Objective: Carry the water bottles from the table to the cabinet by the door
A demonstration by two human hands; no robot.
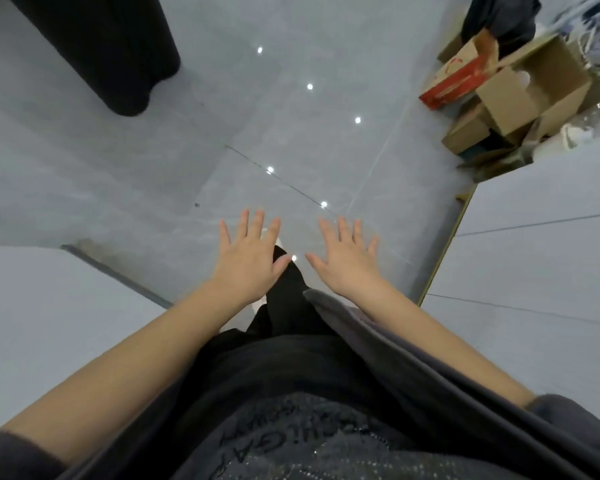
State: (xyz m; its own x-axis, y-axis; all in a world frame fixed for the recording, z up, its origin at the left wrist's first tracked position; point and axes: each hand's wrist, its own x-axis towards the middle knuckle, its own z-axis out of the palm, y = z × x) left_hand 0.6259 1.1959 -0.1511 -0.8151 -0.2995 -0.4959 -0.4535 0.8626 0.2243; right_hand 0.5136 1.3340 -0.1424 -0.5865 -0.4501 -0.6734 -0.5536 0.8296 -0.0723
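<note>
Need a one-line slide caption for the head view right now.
Both hands, left and right, open and empty, held out over the glossy grey floor; cardboard boxes at upper right; no bottle in view.

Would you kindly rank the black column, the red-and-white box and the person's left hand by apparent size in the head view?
1. black column, largest.
2 and 3. left hand and red-and-white box look similar; the hand is nearer the camera, so I won't rank them.
</note>
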